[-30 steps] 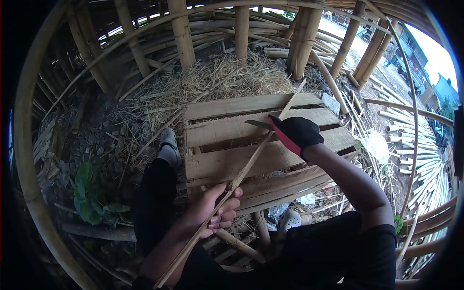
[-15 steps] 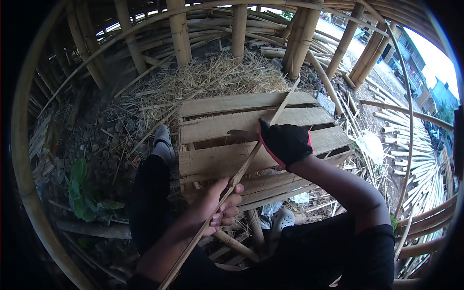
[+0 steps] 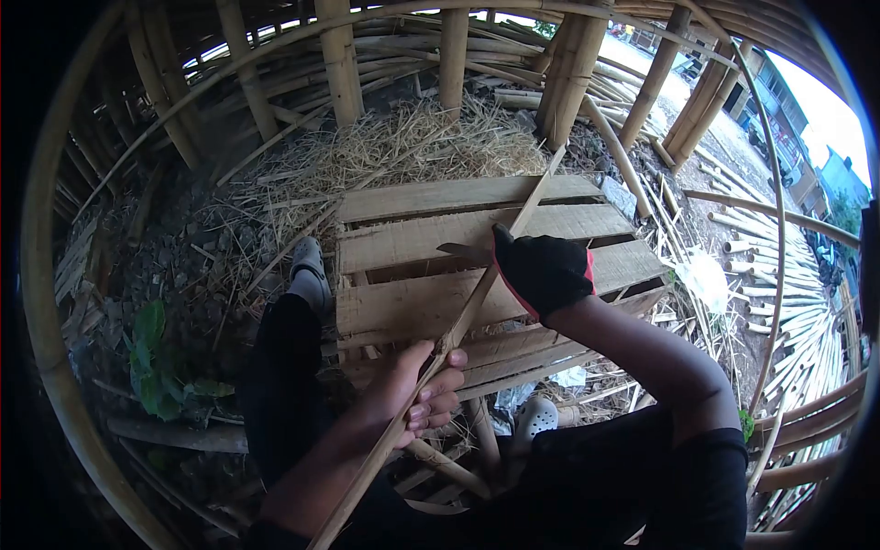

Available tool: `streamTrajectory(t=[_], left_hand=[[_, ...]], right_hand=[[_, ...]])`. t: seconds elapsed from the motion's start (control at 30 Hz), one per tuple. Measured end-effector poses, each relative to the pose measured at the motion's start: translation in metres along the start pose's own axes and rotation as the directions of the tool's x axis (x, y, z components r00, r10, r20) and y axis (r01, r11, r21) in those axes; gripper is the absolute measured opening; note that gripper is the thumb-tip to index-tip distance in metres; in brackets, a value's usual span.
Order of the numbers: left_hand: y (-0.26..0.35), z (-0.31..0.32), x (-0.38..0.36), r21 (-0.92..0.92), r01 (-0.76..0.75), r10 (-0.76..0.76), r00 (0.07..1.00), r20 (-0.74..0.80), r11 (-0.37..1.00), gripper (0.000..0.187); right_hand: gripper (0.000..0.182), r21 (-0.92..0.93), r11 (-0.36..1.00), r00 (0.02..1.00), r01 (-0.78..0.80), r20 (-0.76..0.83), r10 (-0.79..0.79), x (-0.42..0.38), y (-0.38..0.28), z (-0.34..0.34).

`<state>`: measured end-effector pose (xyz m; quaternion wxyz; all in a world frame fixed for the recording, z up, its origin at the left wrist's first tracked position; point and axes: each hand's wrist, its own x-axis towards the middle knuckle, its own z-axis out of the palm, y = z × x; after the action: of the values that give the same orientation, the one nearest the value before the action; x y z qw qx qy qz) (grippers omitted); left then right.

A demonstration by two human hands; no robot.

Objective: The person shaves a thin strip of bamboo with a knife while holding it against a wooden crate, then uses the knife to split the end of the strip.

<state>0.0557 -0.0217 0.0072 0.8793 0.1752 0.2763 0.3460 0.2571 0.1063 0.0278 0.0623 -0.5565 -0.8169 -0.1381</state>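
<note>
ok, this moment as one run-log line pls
left hand: bare, gripping bamboo strip | right hand: gloved, holding knife at strip | slatted wooden crate: below strip

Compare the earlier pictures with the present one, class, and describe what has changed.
The gloved right hand and the knife have moved slightly down along the strip, towards the left hand. The whole view has also shifted a little. Nothing was visibly taken up or let go: the left hand still grips the strip, above the slatted crate.

Two hands [image 3: 431, 392] [image 3: 546, 273], one knife [image 3: 462, 250], one strip [image 3: 471, 307]
</note>
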Motion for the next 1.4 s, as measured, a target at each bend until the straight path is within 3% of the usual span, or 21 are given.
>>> streamTrajectory(t=[0.03, 0.17, 0.27, 0.37, 0.47, 0.5, 0.63, 0.67, 0.73, 0.87, 0.93, 0.97, 1.1, 1.2, 1.23, 1.4], left_hand=[[0.0, 0.001, -0.001, -0.022, 0.006, -0.005, 1.0, 0.016, 1.0, 0.031], [-0.002, -0.002, 0.006, -0.035, -0.024, 0.02, 0.994, -0.111, 0.999, 0.03], [0.001, -0.004, 0.001, -0.07, 0.038, -0.037, 0.999, 0.02, 0.997, 0.03], [0.002, -0.007, 0.006, 0.015, 0.026, -0.025, 0.998, -0.051, 1.0, 0.031], [-0.002, -0.002, 0.002, 0.046, 0.023, -0.021, 0.999, -0.039, 0.999, 0.032], [0.001, -0.001, 0.001, 0.054, 0.021, -0.018, 0.998, -0.055, 0.998, 0.032], [0.005, -0.001, 0.003, 0.061, 0.025, -0.021, 0.998, -0.066, 0.998, 0.033], [0.004, -0.001, 0.002, 0.037, 0.029, -0.027, 0.998, -0.058, 0.999, 0.033], [0.003, -0.003, 0.001, 0.024, 0.026, -0.024, 0.998, -0.064, 0.999, 0.032], [0.002, -0.005, 0.007, 0.016, 0.046, -0.045, 0.996, -0.071, 0.999, 0.033], [0.003, 0.0, 0.003, 0.025, 0.062, -0.06, 0.995, -0.078, 0.998, 0.034], [0.004, 0.0, 0.003, 0.015, 0.051, -0.05, 0.995, -0.082, 0.999, 0.034], [0.003, -0.003, 0.009, 0.036, 0.046, -0.043, 0.995, -0.092, 0.998, 0.034], [-0.001, 0.0, 0.002, 0.011, 0.04, -0.039, 0.997, -0.07, 0.999, 0.035], [0.0, -0.003, 0.003, 0.032, 0.04, -0.038, 0.997, -0.073, 0.999, 0.036], [0.003, -0.003, -0.001, 0.017, 0.034, -0.033, 0.997, -0.072, 0.999, 0.036]], right_hand=[[0.056, 0.032, 0.997, 0.985, -0.074, 0.162, 0.068, 0.011, 0.008, 0.005], [0.057, 0.081, 0.992, 0.989, -0.095, 0.123, 0.085, 0.007, 0.009, 0.008], [0.058, 0.059, 0.998, 0.998, -0.03, 0.059, 0.027, 0.001, 0.004, 0.001], [0.06, 0.146, 0.977, 0.97, -0.154, 0.211, 0.121, 0.012, 0.01, 0.0], [0.063, 0.082, 0.994, 0.992, -0.068, 0.115, 0.058, 0.001, -0.005, -0.004], [0.063, 0.109, 0.983, 0.96, -0.149, 0.254, 0.117, 0.009, 0.001, -0.017], [0.06, 0.132, 0.977, 0.962, -0.166, 0.24, 0.131, 0.01, 0.007, -0.006], [0.054, 0.059, 0.998, 0.999, 0.001, 0.053, -0.005, -0.007, -0.002, 0.001], [0.046, 0.07, 0.997, 0.979, -0.015, 0.205, 0.0, 0.005, 0.003, -0.008], [0.044, 0.072, 0.994, 0.984, -0.087, 0.163, 0.074, 0.01, 0.008, 0.007], [0.049, 0.061, 0.998, 0.995, -0.001, 0.095, -0.005, -0.004, -0.003, -0.008], [0.054, 0.142, 0.987, 0.964, -0.08, 0.264, 0.04, 0.007, 0.003, -0.017], [0.062, 0.129, 0.991, 0.992, -0.045, 0.125, 0.029, 0.003, 0.006, 0.002], [0.059, 0.148, 0.989, 0.98, -0.031, 0.198, 0.001, 0.005, 0.005, -0.006], [0.06, 0.134, 0.986, 0.973, -0.102, 0.218, 0.071, 0.009, 0.006, -0.008], [0.059, 0.152, 0.986, 0.982, -0.067, 0.185, 0.038, 0.005, 0.003, -0.005]])
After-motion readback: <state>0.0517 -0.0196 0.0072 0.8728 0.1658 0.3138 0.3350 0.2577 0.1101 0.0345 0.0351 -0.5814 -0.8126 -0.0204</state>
